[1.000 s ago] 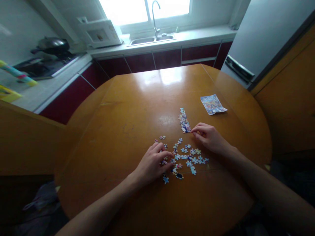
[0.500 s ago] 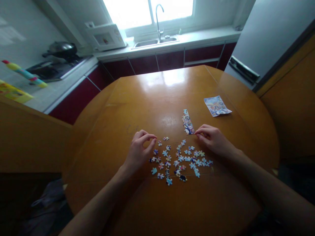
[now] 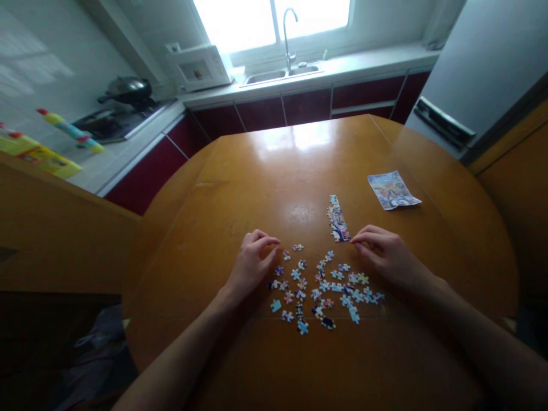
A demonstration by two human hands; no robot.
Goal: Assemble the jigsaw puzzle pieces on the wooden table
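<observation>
Loose jigsaw pieces (image 3: 337, 287) lie scattered on the wooden table (image 3: 257, 188) between my hands. Beyond them a narrow strip of joined jigsaw pieces (image 3: 338, 220) runs away from me. My right hand (image 3: 385, 254) is at the strip's near right corner, thumb and index fingertips brought together there; whether anything is pinched between them is hidden. My left hand (image 3: 254, 260) rests on the table left of the loose pieces, thumb and index slightly apart with nothing visible between them. Two loose pieces (image 3: 286, 255) lie close to its fingertips.
A creased printed picture sheet (image 3: 394, 190) lies at the table's right. Behind the table are a counter with a sink (image 3: 278, 75), a microwave (image 3: 199, 69) and a stove with a pot (image 3: 128, 91). A refrigerator (image 3: 479, 74) stands to the right.
The whole view has shifted, so everything sits slightly farther right in the picture. Both hands keep nearly the same places relative to the strip and pieces.
</observation>
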